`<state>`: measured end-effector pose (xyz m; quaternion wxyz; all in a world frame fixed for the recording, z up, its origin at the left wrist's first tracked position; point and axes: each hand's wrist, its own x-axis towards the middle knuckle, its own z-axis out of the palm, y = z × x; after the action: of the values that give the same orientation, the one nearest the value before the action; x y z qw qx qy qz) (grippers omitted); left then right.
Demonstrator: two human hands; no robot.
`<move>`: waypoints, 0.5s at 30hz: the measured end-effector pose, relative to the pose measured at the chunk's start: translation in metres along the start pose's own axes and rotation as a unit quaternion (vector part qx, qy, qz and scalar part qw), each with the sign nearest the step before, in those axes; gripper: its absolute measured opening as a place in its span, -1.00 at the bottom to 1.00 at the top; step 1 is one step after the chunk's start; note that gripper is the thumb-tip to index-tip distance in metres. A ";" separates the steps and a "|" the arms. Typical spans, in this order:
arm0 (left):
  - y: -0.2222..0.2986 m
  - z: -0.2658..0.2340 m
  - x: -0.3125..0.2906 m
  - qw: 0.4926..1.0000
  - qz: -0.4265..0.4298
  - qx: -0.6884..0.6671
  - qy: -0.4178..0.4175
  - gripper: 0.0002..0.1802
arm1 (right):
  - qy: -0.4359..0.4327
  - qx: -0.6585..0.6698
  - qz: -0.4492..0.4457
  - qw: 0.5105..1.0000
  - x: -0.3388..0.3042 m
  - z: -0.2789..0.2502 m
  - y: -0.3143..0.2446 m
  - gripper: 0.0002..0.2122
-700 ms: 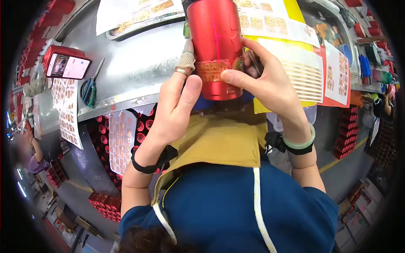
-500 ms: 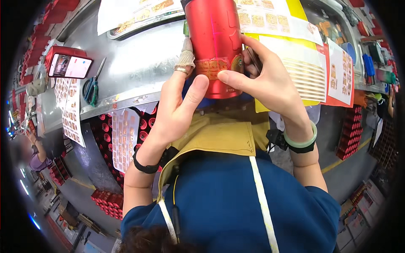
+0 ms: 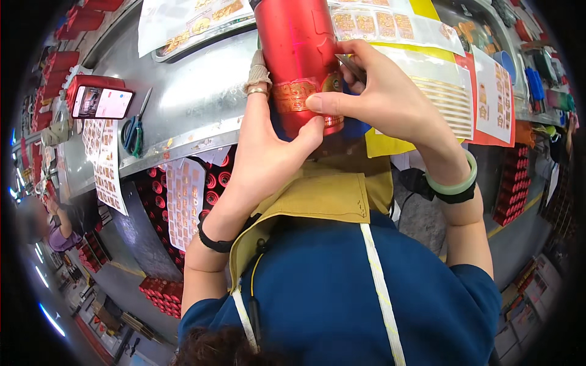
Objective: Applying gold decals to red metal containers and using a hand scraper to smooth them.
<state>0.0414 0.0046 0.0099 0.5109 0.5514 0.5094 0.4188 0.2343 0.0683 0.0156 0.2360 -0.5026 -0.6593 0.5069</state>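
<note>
A red cylindrical canister [image 3: 296, 46] with a dark upper end stands tilted in front of my chest. My left hand [image 3: 265, 155] is wrapped along its left side, the thumb reaching across its lower front. A pale fabric cover [image 3: 258, 72] and a ring sit on that hand's index finger. On the canister's lower front is a gold-and-red ornamental sticker [image 3: 290, 96]. My right hand [image 3: 390, 94] presses its thumb on the sticker's right end. Between its curled fingers lies a pointed metal tool [image 3: 355, 68] resembling tweezers; its far end is hidden.
On the metal table [image 3: 201, 91] lie teal-handled scissors [image 3: 132, 134], a phone [image 3: 102, 102] propped on a red object, and gold sticker sheets [image 3: 378, 27]. A striped gold sheet [image 3: 442, 100] lies over yellow paper at right. Several red canisters [image 3: 210, 181] stand below the table edge.
The canister and both hands have shifted slightly left. My left thumb has swung across to the canister's lower front. My right thumb stays on the sticker.
</note>
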 end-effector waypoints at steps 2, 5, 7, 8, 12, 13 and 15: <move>0.005 0.009 -0.002 0.993 -0.039 -0.112 0.025 -0.17 | -0.003 -0.002 0.000 1.000 0.001 -0.001 0.000 -0.18; 0.007 0.009 -0.004 0.993 -0.052 -0.107 -0.007 -0.21 | -0.009 -0.018 0.006 1.000 0.001 -0.002 -0.003 -0.18; 0.004 0.009 -0.001 0.989 -0.052 -0.141 -0.010 -0.22 | -0.016 -0.015 0.011 1.000 0.002 -0.002 -0.003 -0.18; 0.002 0.009 0.000 0.983 -0.052 -0.175 -0.012 -0.22 | -0.016 -0.014 0.010 1.000 0.001 -0.002 -0.004 -0.18; 0.000 0.009 0.002 0.980 -0.055 -0.186 -0.032 -0.28 | -0.004 -0.020 -0.001 1.000 0.001 0.000 0.000 -0.18; 0.001 0.009 0.003 0.982 -0.048 -0.181 -0.039 -0.30 | 0.001 -0.019 -0.008 1.000 0.001 0.000 0.002 -0.18; 0.001 0.009 0.003 0.983 -0.041 -0.175 -0.045 -0.33 | 0.000 -0.019 -0.004 1.000 0.001 -0.001 0.001 -0.18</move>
<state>0.0508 0.0069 0.0097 0.6388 0.4508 0.4264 0.4549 0.2348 0.0695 0.0149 0.2287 -0.5042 -0.6709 0.4933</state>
